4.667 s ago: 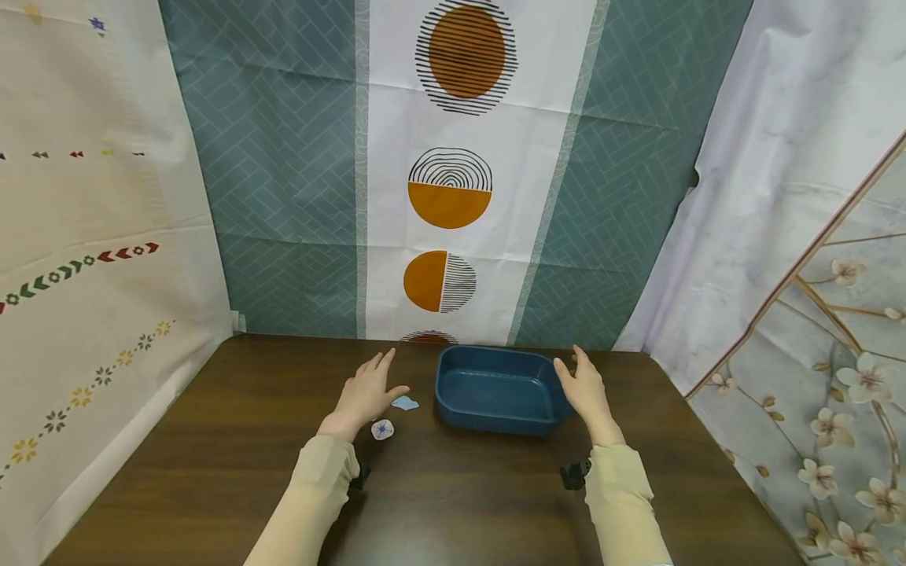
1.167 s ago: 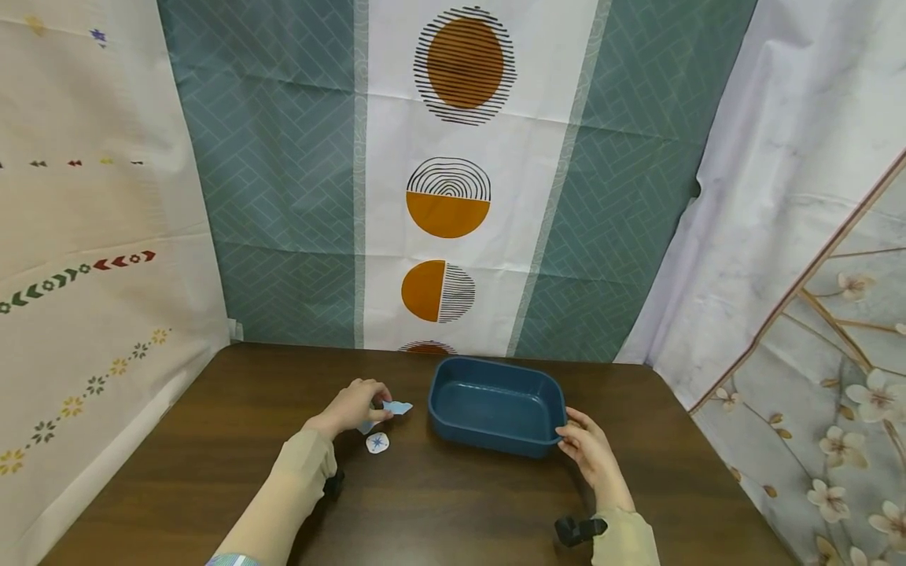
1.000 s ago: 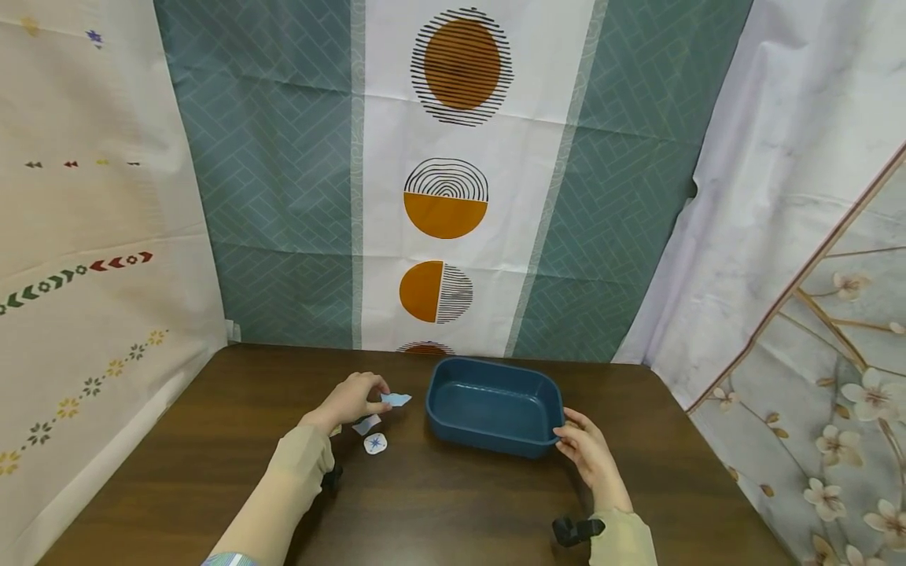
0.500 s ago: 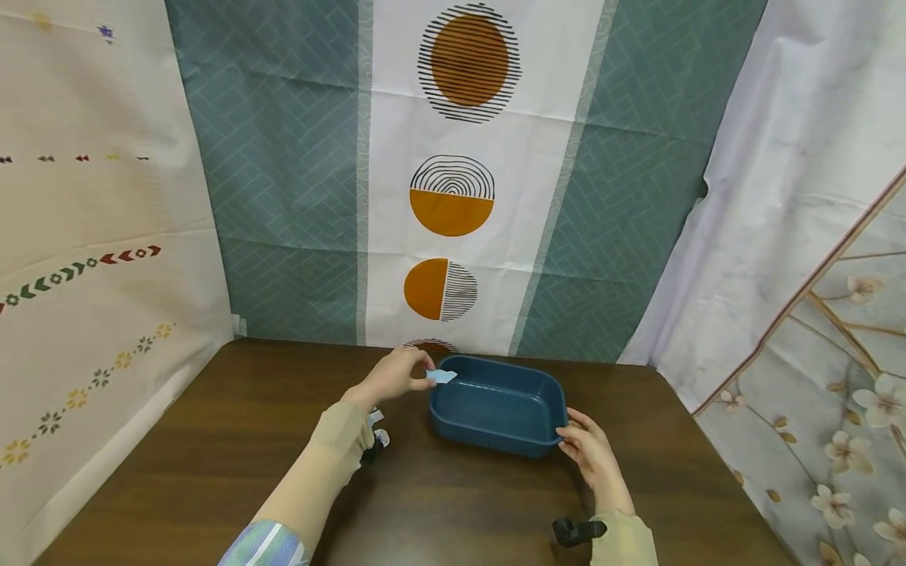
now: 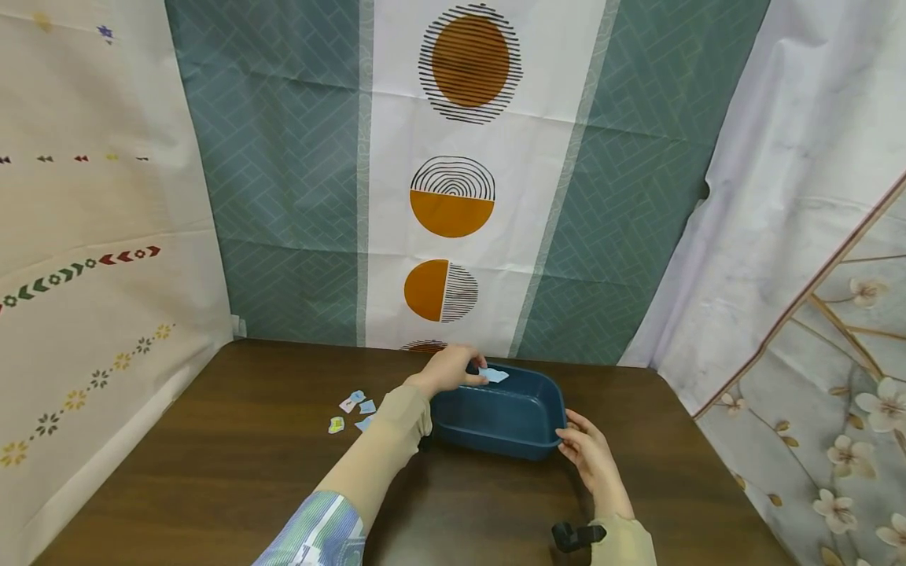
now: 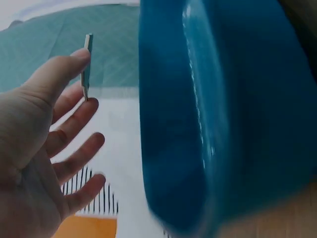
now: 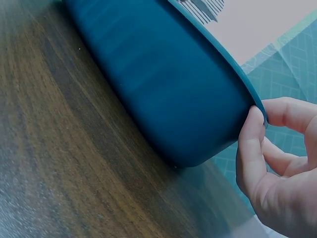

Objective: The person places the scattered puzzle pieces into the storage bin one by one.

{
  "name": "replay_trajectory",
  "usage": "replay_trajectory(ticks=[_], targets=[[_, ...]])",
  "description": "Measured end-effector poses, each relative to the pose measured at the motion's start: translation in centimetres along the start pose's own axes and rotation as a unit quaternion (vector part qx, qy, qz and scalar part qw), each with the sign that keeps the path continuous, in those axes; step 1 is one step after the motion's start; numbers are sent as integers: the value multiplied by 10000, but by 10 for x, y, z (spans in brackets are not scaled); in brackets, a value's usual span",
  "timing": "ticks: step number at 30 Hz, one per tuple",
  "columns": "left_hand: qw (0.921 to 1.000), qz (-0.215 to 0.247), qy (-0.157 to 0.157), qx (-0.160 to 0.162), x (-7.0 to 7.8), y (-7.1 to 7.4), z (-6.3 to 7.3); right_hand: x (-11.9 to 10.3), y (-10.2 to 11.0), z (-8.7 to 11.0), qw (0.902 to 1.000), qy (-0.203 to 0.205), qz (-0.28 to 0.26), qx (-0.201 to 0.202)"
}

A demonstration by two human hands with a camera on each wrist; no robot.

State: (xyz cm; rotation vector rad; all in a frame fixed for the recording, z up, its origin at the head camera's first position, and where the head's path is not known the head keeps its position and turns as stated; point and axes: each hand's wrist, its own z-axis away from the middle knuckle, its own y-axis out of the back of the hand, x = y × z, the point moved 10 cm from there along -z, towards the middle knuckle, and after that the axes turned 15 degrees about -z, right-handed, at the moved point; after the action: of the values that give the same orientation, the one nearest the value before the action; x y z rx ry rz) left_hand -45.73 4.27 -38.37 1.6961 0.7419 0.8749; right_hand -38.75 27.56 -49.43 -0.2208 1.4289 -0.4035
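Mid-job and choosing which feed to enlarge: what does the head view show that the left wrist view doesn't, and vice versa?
Only the head view: the right hand gripping the right end of the tray, and several loose pieces on the table, to the tray's left.

Only the left wrist view: the held piece edge-on, showing how thin it is, and the palm side of the left hand, with two fingers clear of the piece.

Both: the left hand pinching that piece, the tray, and the cloth hanging behind.
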Motion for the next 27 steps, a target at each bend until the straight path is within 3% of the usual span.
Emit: replay_trajectory(ticks=[9, 14, 20, 21, 27], targets=[[9991, -183, 377, -113, 29, -20, -34, 0, 2, 0, 9999, 89, 23, -41], [9959, -86, 772, -473, 37, -40, -47, 1, 0, -1, 9999, 127, 37, -73], [9896, 2, 1207, -777, 38, -63, -55, 0, -1, -1, 9998, 181, 59, -67], [9905, -52, 1196, -680, 35, -70, -60, 0, -1, -1, 9998, 195, 63, -72], [9863, -25, 1429, -827, 32, -91, -67, 2, 1, -3, 9997, 222, 31, -39]])
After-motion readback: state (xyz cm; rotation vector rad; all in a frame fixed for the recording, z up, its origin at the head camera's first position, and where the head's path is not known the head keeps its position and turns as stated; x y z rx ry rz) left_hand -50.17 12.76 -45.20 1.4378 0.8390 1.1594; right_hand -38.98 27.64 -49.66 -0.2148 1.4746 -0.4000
